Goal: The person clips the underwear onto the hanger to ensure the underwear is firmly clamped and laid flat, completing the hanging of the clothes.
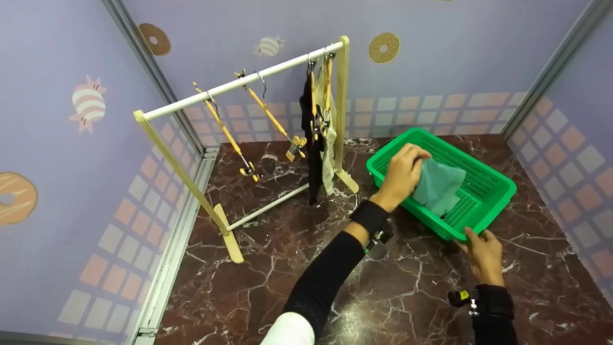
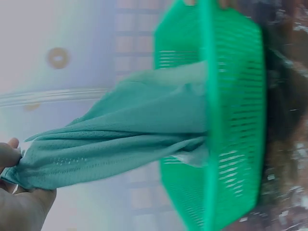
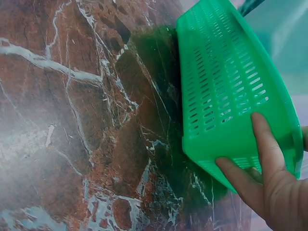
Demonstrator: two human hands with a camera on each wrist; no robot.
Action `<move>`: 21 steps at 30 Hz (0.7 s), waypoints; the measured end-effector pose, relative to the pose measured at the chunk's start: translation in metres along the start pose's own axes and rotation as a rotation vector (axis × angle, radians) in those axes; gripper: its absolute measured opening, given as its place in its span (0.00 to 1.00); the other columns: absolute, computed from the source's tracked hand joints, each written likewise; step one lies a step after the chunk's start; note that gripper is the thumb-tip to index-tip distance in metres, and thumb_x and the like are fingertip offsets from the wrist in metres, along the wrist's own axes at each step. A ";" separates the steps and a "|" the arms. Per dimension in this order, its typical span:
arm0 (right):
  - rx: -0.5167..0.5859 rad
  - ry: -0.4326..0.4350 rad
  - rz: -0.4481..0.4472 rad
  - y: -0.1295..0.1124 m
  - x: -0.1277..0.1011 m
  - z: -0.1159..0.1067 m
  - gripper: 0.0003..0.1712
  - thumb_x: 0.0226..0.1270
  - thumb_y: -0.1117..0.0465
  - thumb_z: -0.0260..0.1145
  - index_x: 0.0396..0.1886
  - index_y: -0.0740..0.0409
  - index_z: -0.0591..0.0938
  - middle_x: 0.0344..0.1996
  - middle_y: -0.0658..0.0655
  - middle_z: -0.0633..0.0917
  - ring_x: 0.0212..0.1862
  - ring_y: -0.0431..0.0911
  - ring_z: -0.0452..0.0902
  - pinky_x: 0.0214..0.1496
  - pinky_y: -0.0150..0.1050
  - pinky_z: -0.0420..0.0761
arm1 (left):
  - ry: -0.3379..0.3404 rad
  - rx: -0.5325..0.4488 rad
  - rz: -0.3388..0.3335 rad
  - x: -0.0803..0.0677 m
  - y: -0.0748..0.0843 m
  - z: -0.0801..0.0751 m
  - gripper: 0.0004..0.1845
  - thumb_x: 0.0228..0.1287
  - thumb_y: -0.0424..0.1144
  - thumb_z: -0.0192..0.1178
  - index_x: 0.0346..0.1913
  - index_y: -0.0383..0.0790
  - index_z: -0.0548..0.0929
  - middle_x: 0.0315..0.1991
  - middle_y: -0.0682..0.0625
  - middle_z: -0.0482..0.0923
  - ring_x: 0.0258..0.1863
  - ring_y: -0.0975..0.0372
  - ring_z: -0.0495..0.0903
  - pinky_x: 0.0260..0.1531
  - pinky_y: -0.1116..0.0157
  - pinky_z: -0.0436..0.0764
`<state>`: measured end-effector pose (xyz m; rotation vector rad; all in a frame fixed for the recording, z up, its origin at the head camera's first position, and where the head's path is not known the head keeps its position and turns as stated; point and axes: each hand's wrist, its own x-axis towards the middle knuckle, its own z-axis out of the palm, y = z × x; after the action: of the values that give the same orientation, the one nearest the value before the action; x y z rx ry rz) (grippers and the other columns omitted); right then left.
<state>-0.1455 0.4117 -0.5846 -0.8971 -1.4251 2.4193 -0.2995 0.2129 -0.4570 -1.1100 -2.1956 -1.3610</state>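
Observation:
A teal cloth (image 1: 439, 187) hangs partly out of a green plastic basket (image 1: 483, 175) on the marble table. My left hand (image 1: 415, 162) pinches the cloth's upper corner and holds it above the basket's left side. In the left wrist view the cloth (image 2: 130, 139) stretches from my fingers (image 2: 12, 159) down into the basket (image 2: 236, 120). My right hand (image 1: 471, 236) grips the basket's near corner. In the right wrist view its fingers (image 3: 262, 144) lie on the basket's outer wall (image 3: 221, 86), and the thumb is at the rim.
A small wooden clothes rack (image 1: 239, 84) stands at the back left of the table. It carries two bare yellow hangers (image 1: 268, 117), a black garment (image 1: 313, 148) and a pale garment (image 1: 328, 165). Patterned walls close in on three sides.

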 end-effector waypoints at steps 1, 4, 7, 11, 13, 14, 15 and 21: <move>0.002 -0.001 0.002 0.000 -0.001 0.000 0.29 0.75 0.63 0.62 0.69 0.63 0.62 0.51 0.54 0.75 0.45 0.38 0.85 0.63 0.38 0.78 | 0.014 -0.026 0.022 0.001 0.003 -0.006 0.09 0.75 0.28 0.55 0.48 0.34 0.85 0.46 0.45 0.81 0.48 0.61 0.81 0.51 0.82 0.73; 0.012 -0.006 0.007 -0.001 -0.003 0.000 0.27 0.74 0.63 0.63 0.67 0.62 0.64 0.45 0.50 0.78 0.44 0.38 0.86 0.61 0.37 0.80 | 0.036 -0.098 0.076 0.001 0.014 -0.026 0.10 0.75 0.28 0.55 0.50 0.33 0.85 0.49 0.44 0.81 0.51 0.60 0.80 0.53 0.81 0.74; 0.003 -0.014 0.007 0.000 -0.002 0.000 0.28 0.74 0.63 0.63 0.68 0.61 0.64 0.46 0.50 0.78 0.43 0.38 0.86 0.60 0.38 0.80 | 0.048 -0.143 0.098 0.000 0.024 -0.044 0.10 0.74 0.28 0.57 0.52 0.32 0.85 0.52 0.43 0.81 0.55 0.62 0.80 0.57 0.79 0.74; -0.013 -0.021 -0.004 0.000 -0.001 -0.001 0.30 0.74 0.62 0.63 0.70 0.58 0.63 0.51 0.50 0.75 0.45 0.37 0.85 0.62 0.39 0.79 | 0.084 -0.198 0.074 -0.003 0.035 -0.068 0.14 0.69 0.27 0.62 0.55 0.30 0.83 0.56 0.41 0.80 0.59 0.60 0.78 0.63 0.76 0.72; -0.009 -0.017 -0.014 0.001 -0.001 -0.001 0.29 0.74 0.62 0.63 0.69 0.58 0.63 0.50 0.50 0.75 0.45 0.37 0.85 0.62 0.39 0.79 | 0.115 -0.233 0.061 -0.007 0.038 -0.080 0.16 0.67 0.27 0.63 0.57 0.29 0.81 0.58 0.39 0.79 0.59 0.58 0.78 0.64 0.73 0.73; -0.002 -0.014 -0.017 0.001 -0.001 -0.001 0.28 0.74 0.63 0.63 0.68 0.58 0.64 0.50 0.50 0.76 0.44 0.37 0.85 0.62 0.39 0.79 | 0.132 -0.249 0.056 -0.010 0.038 -0.086 0.18 0.66 0.27 0.64 0.58 0.28 0.81 0.58 0.38 0.78 0.60 0.56 0.78 0.64 0.72 0.73; -0.002 -0.017 -0.022 0.001 -0.001 -0.002 0.28 0.74 0.63 0.63 0.68 0.58 0.64 0.49 0.49 0.76 0.45 0.36 0.85 0.62 0.38 0.79 | 0.153 -0.255 0.054 -0.013 0.038 -0.093 0.19 0.65 0.27 0.65 0.58 0.28 0.80 0.59 0.38 0.78 0.60 0.55 0.78 0.64 0.71 0.74; -0.057 -0.014 -0.010 0.002 -0.003 -0.001 0.30 0.75 0.61 0.62 0.71 0.58 0.63 0.49 0.49 0.76 0.45 0.35 0.85 0.64 0.38 0.78 | 0.294 -0.222 -0.056 -0.061 0.016 -0.124 0.26 0.61 0.26 0.67 0.64 0.31 0.78 0.63 0.38 0.75 0.63 0.50 0.75 0.65 0.65 0.75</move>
<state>-0.1421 0.4099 -0.5850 -0.8846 -1.5070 2.3932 -0.2631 0.0822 -0.4247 -0.8565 -1.9137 -1.7050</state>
